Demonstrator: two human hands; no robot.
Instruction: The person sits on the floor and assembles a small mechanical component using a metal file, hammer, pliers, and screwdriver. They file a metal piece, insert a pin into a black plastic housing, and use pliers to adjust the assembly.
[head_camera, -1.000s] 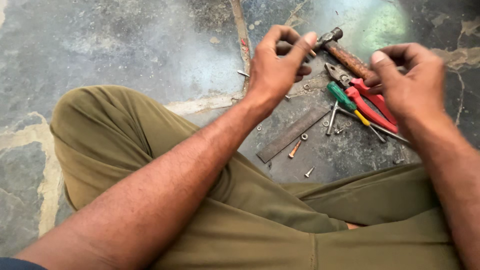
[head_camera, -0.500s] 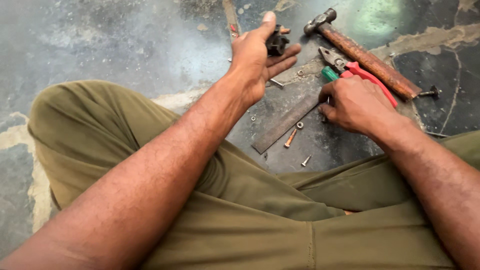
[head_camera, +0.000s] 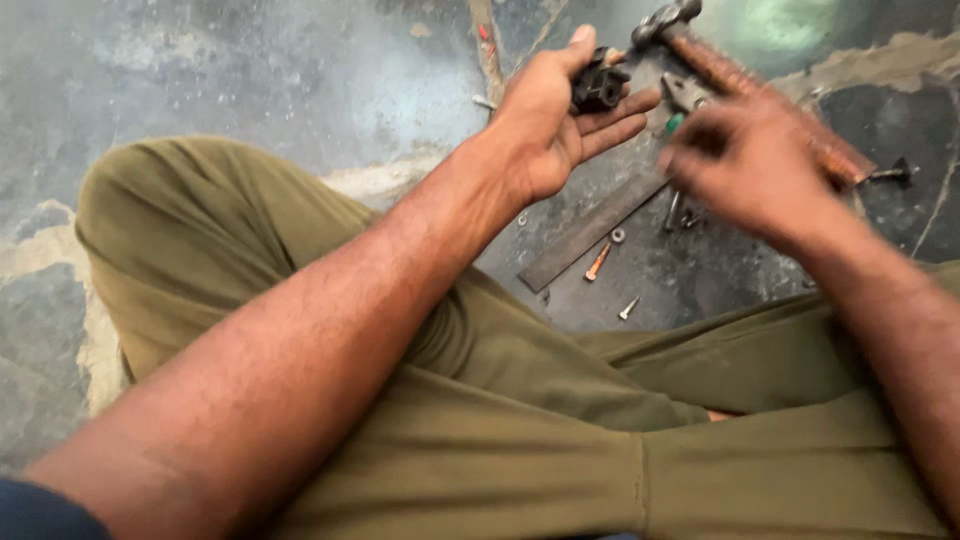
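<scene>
Head view, looking down over crossed legs in olive trousers (head_camera: 520, 440) onto a dark stone floor (head_camera: 250, 70); I list what I can make out, taking the left hand as the clock centre.

Left hand (head_camera: 555, 120): palm up and raised off the floor, fingers half curled; a small black metal part (head_camera: 598, 88) sits at its fingertips, pinched between thumb and fingers, at about 1 o'clock from the palm; its exact shape I cannot tell.

Right hand (head_camera: 745, 165): at 3 o'clock from the left hand, blurred by motion, hanging over the tools; how far open it is, and whether it has hold of anything, I cannot tell.

Hammer (head_camera: 740, 80): rust-brown handle, dark head, lying on the floor at 2 o'clock, partly covered by the right hand.

Flat metal bar (head_camera: 590, 230): lying slantwise on the floor at 5 o'clock, just below the left hand.

Copper-coloured screw (head_camera: 597, 262): just beside the bar, at 5 o'clock; a small washer (head_camera: 618, 236) near it; a pale screw (head_camera: 628, 308) further down at 5 o'clock, apart from the others.

Green tool handle (head_camera: 675, 123): a small piece showing between the two hands at 3 o'clock; the rest is hidden.
</scene>
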